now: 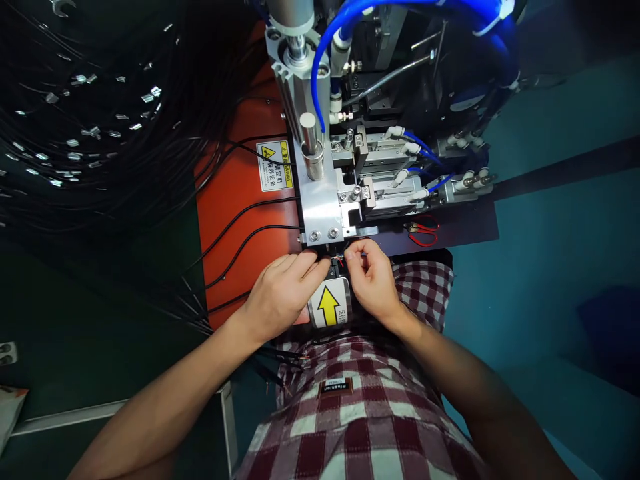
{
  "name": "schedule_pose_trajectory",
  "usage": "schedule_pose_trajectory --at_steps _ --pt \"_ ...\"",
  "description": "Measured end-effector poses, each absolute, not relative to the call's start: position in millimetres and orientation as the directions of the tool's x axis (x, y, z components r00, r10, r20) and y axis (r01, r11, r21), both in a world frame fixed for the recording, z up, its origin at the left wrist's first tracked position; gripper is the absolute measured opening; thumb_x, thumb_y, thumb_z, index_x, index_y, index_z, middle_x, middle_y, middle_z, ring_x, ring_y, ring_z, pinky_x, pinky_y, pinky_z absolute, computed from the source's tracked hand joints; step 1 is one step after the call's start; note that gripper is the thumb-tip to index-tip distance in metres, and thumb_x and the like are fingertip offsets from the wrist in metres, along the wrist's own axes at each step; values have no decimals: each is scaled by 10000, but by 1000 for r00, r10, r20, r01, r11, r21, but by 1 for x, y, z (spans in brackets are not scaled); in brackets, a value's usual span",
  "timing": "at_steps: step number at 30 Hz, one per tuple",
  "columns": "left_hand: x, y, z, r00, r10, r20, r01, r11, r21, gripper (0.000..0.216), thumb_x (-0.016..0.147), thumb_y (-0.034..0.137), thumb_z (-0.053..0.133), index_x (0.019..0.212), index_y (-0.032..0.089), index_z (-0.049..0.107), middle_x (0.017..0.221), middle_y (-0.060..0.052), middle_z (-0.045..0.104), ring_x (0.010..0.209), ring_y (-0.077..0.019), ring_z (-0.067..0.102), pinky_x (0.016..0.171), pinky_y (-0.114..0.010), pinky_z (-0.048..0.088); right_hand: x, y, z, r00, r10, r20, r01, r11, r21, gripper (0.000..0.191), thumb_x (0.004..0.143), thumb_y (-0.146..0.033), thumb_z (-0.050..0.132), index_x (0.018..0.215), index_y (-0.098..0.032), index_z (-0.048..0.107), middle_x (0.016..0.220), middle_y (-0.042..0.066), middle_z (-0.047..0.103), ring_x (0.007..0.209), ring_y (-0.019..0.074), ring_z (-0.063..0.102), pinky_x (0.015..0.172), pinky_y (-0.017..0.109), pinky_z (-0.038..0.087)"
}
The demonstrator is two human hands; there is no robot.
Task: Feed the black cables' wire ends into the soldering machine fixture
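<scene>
We hold both hands close together at the mouth of the press (320, 220), directly under its aluminium block. Our left hand (280, 293) lies palm down on the orange plate (235, 200), fingers pressed together and extended toward the opening, which steadies the black wire (250, 240) leading in from the left. Our right hand (373, 280) pinches the small wire end (341, 259), where red insulation shows, between thumb and forefinger, keeping it aligned at the opening. The yellow arrow label (329, 303) lies between the wrists. Red-handled cutters (423, 233) rest on the bench to the right, near the right hand.
</scene>
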State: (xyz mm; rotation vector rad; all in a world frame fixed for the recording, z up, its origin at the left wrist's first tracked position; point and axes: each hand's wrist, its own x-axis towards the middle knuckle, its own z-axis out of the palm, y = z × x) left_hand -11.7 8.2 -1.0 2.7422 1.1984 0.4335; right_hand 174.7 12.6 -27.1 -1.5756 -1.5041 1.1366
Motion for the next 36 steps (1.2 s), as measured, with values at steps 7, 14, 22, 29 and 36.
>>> schedule_pose_trajectory --at_steps 7,14,22,29,36 --pt "-13 7 -3 644 737 203 704 -676 217 355 809 132 496 1147 93 592 924 -146 613 770 -236 579 658 -351 519 184 15 -24 -60 981 -183 522 -125 -844 144 914 -276 489 806 -193 533 766 27 566 672 155 516 632 283 396" --pt "-13 7 -3 632 752 187 712 -659 241 352 815 98 496 1155 102 586 934 -148 622 776 -239 595 660 -358 520 178 15 -2 -99 991 -89 525 -25 -851 145 916 -312 526 929 -192 606 739 23 593 652 153 534 615 273 400" --pt "-7 10 0 626 740 247 715 -671 196 264 914 119 412 1057 94 632 866 -118 634 711 -193 579 643 -317 505 170 18 -8 -61 995 -83 532 -38 -846 171 873 -308 578 748 -193 567 562 -47 472 514 103 423 535 241 330" --pt "-7 10 1 631 734 251 718 -675 169 253 918 121 426 1049 92 641 833 -104 624 685 -187 564 619 -305 489 182 16 -23 -63 975 -213 365 -176 -914 201 901 -368 534 821 -187 574 637 -30 524 540 106 433 534 241 341" --pt "-6 10 2 624 741 249 728 -667 161 265 918 130 417 1052 101 644 843 -107 633 689 -186 580 620 -303 500 183 23 -28 -112 901 -419 132 -404 -905 247 840 -397 576 758 -164 574 614 -29 517 550 107 425 532 246 344"
